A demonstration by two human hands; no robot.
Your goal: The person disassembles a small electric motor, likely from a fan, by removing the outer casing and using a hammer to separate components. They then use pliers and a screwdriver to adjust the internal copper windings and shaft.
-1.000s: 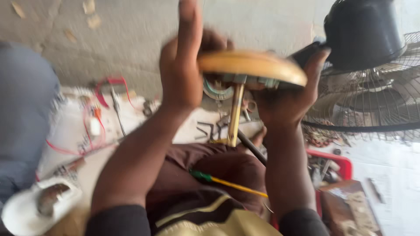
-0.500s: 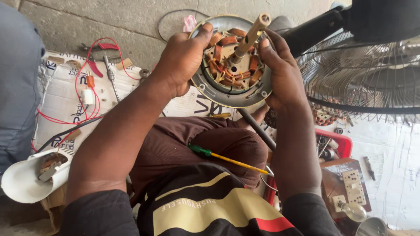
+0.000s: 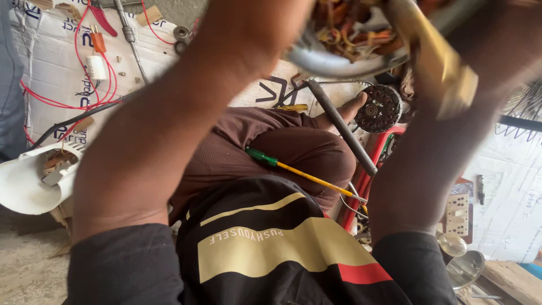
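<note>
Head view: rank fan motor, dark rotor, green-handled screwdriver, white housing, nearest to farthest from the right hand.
From the right hand:
1. fan motor, at the hand, top
2. dark rotor, just below
3. green-handled screwdriver, on the lap
4. white housing, far left

I see a green-handled screwdriver (image 3: 293,169) lying across the lap at centre frame. At left a white plastic housing (image 3: 28,183) sits on the floor. Red wires (image 3: 68,99) loop over the printed white sheet (image 3: 51,51) at upper left. A round rotor (image 3: 381,108) rests right of centre, and a shiny metal bowl (image 3: 466,268) sits at lower right.
</note>
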